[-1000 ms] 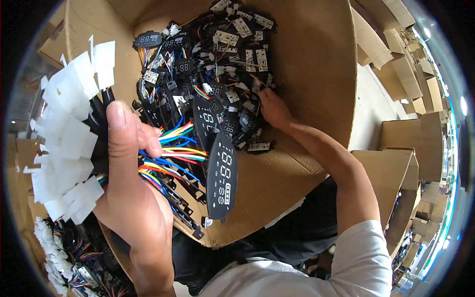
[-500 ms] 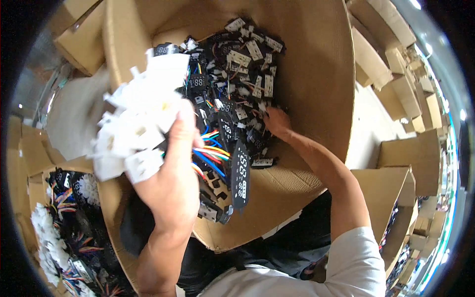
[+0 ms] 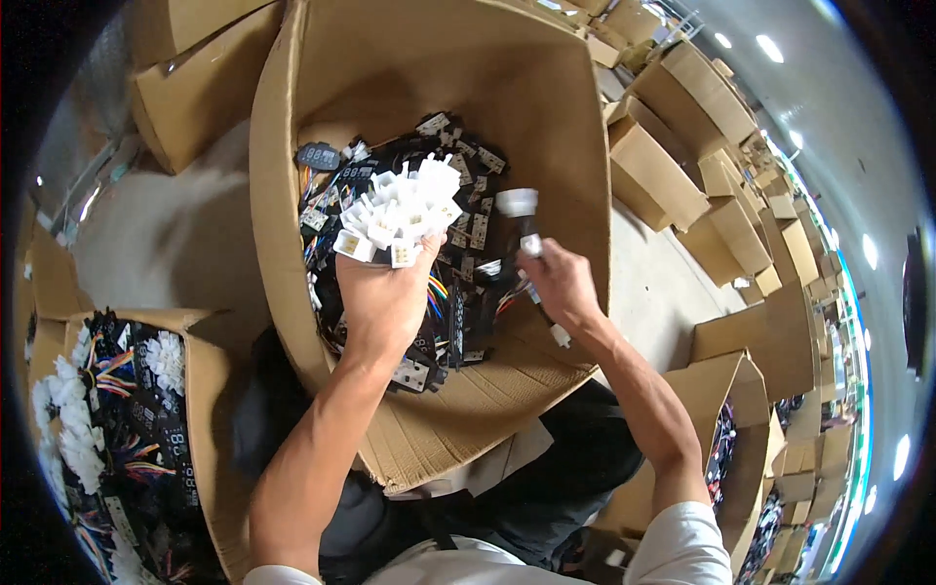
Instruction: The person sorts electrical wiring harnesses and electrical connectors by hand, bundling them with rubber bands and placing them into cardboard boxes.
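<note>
My left hand (image 3: 378,307) is closed around a thick bunch of white plug connectors (image 3: 402,210), held over a large cardboard box. Coloured wires (image 3: 441,292) run down from this bunch toward dark parts below the hand. My right hand (image 3: 565,283), at the right side of the box, grips a black cable with white plugs (image 3: 528,244). Motion blurs the cable's upper white end. Beneath both hands lies a heap of black display modules (image 3: 318,156) and small circuit boards with wires and white plugs.
The large cardboard box (image 3: 439,58) surrounds the heap. At lower left, another box (image 3: 216,409) holds display modules, coloured wires and bunched white plugs. More open cartons (image 3: 663,175) stand in rows on the right, and stacked boxes (image 3: 200,107) stand at upper left.
My right hand has come up from the heap with the cable and plugs in it. My left hand and its connector bunch are lower and farther from the camera. The view has shifted.
</note>
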Demonstrator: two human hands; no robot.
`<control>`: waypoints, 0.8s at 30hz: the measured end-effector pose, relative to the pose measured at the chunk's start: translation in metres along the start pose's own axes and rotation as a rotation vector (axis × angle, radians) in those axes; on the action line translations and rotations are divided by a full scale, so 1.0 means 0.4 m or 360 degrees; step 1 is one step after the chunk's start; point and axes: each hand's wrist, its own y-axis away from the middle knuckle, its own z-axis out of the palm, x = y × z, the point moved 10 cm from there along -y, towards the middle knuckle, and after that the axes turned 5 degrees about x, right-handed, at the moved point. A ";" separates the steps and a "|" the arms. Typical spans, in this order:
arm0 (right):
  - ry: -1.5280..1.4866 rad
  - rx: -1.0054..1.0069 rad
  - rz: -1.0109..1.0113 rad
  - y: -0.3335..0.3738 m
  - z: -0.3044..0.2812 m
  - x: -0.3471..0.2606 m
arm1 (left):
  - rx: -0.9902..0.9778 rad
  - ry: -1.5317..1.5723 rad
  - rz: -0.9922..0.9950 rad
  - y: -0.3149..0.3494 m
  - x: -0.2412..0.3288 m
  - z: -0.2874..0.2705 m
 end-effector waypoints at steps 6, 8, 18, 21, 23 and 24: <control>-0.0198 0.0322 -0.0073 0.047 -0.064 -0.156 | -0.0172 0.0047 0.0148 0.017 -0.008 0.053; -0.0157 0.0235 -0.0404 0.065 -0.052 -0.235 | -0.0278 0.0048 0.0147 0.027 -0.005 0.077; -0.0337 -0.0042 -0.0226 0.092 -0.002 -0.201 | -0.0754 0.0243 -0.0190 0.070 -0.060 0.156; -0.0328 -0.0029 -0.0349 0.093 -0.020 -0.235 | -0.0664 0.0124 0.0019 0.049 -0.063 0.127; -0.0129 0.0253 -0.0320 0.080 -0.082 -0.215 | -0.0323 0.0144 0.0012 0.017 -0.061 0.083; 0.0003 0.0450 -0.0327 0.068 -0.127 -0.219 | -0.0311 -0.0077 0.0140 0.000 -0.038 0.063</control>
